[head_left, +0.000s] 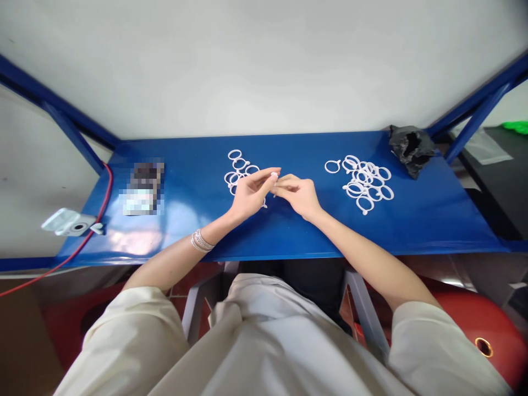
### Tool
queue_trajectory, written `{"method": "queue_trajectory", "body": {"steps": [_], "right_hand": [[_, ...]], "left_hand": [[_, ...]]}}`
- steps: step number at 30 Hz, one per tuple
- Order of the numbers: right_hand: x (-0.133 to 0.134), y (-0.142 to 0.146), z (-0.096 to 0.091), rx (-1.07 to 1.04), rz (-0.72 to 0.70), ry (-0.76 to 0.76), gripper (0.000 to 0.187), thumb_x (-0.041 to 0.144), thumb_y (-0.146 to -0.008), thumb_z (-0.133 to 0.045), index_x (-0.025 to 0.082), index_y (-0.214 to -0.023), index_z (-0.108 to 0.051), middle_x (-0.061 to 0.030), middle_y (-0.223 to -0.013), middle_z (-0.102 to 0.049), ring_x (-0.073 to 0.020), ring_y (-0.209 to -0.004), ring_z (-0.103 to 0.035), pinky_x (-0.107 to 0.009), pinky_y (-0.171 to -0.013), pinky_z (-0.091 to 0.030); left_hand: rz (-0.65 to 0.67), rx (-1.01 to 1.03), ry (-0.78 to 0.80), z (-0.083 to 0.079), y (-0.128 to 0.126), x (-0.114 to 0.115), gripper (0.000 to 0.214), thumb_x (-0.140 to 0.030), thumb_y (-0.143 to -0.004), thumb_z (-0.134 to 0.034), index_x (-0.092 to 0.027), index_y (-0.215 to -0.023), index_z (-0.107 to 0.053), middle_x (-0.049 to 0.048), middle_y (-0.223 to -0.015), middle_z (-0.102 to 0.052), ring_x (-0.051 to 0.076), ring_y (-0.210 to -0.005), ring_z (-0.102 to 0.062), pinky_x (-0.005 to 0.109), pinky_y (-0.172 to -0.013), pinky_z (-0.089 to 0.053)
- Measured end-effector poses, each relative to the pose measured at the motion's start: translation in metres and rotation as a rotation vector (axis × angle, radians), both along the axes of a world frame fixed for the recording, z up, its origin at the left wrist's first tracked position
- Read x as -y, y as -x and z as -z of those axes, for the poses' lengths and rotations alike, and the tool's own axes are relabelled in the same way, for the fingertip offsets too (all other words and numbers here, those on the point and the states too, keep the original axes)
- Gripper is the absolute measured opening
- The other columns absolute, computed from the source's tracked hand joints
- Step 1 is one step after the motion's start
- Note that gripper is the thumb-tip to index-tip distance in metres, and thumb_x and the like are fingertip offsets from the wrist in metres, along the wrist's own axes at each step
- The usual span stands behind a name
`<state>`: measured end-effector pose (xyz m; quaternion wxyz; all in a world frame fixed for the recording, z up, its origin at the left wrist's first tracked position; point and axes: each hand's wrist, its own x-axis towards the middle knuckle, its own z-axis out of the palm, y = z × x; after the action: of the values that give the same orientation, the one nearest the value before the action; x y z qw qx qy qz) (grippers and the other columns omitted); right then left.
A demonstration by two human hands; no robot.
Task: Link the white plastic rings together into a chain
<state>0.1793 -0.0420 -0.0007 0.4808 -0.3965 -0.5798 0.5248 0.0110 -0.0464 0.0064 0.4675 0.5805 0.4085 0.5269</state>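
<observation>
My left hand point(252, 193) and my right hand point(297, 193) meet over the middle of the blue table. Both are closed, fingertips pinching a small white ring point(274, 175), mostly hidden by the fingers. Several white rings with small knobs point(236, 177) lie just behind and left of my left hand, partly covered by it. A larger heap of the same white rings point(365, 179) lies to the right of my right hand, some overlapping, with one ring point(332, 166) slightly apart at its left.
A black crumpled bag point(411, 149) stands at the back right. On the left are a pixelated phone-like object point(144, 187), a white open case point(70, 221) and a red cable point(101, 212) crossing the table edge. Blue frame bars point(74, 132) rise at both sides.
</observation>
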Motion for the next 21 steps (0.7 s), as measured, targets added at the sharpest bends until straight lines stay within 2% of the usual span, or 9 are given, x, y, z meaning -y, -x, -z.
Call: {"method": "queue_trajectory", "body": {"steps": [3,6,9,11,17,21], "right_hand": [[0.002,0.002,0.003,0.212,0.163,-0.100,0.060,0.071,-0.074,-0.089,0.024,-0.056,-0.058,-0.0012,-0.068,-0.061,-0.0176,-0.067,-0.054,-0.036,-0.070,-0.045],[0.001,0.002,0.005,0.417,0.200,-0.169,0.070,0.073,-0.078,-0.086,0.024,-0.052,-0.044,-0.0002,-0.061,-0.053,-0.0166,-0.062,-0.048,-0.034,-0.065,-0.037],[-0.005,-0.005,0.002,0.536,0.139,-0.207,0.071,0.073,-0.079,-0.086,0.024,-0.052,-0.043,-0.0003,-0.060,-0.053,-0.0165,-0.061,-0.048,-0.033,-0.064,-0.033],[-0.013,-0.014,-0.002,0.590,0.156,-0.216,0.071,0.072,-0.080,-0.085,0.024,-0.052,-0.042,-0.0003,-0.058,-0.053,-0.0167,-0.060,-0.048,-0.033,-0.064,-0.033],[-0.045,-0.064,-0.013,0.815,0.396,-0.181,0.060,0.065,-0.096,-0.071,0.025,-0.056,-0.049,-0.0044,-0.060,-0.060,-0.0233,-0.065,-0.059,-0.039,-0.073,-0.045],[-0.059,-0.095,-0.012,0.990,0.485,-0.097,0.045,0.053,-0.096,-0.073,0.025,-0.065,-0.058,-0.0105,-0.072,-0.069,-0.0305,-0.078,-0.066,-0.048,-0.086,-0.053]], "left_hand": [[0.082,0.025,0.071,0.002,-0.001,0.001,0.042,-0.059,-0.095,-0.075,-0.019,-0.108,-0.083,0.0092,-0.110,-0.083,0.021,-0.104,-0.077,0.035,-0.092,-0.063],[0.185,0.085,0.160,0.007,0.000,-0.002,0.041,-0.059,-0.094,-0.077,-0.018,-0.099,-0.078,0.0078,-0.102,-0.080,0.019,-0.098,-0.076,0.031,-0.086,-0.061],[0.177,0.175,0.230,0.008,0.004,-0.008,0.040,-0.057,-0.091,-0.081,-0.019,-0.098,-0.069,0.0060,-0.099,-0.077,0.017,-0.090,-0.076,0.028,-0.078,-0.061],[0.158,0.211,0.253,0.005,0.008,-0.014,0.038,-0.053,-0.090,-0.082,-0.020,-0.097,-0.064,0.0061,-0.101,-0.076,0.016,-0.090,-0.076,0.028,-0.078,-0.062],[0.156,0.225,0.332,-0.008,0.018,-0.020,0.039,-0.055,-0.094,-0.074,-0.023,-0.098,-0.053,0.0034,-0.096,-0.072,0.014,-0.076,-0.073,0.027,-0.065,-0.059],[0.191,0.242,0.355,-0.010,0.017,-0.020,0.042,-0.058,-0.092,-0.075,-0.024,-0.097,-0.050,0.0054,-0.098,-0.073,0.015,-0.074,-0.071,0.028,-0.062,-0.056]]}}
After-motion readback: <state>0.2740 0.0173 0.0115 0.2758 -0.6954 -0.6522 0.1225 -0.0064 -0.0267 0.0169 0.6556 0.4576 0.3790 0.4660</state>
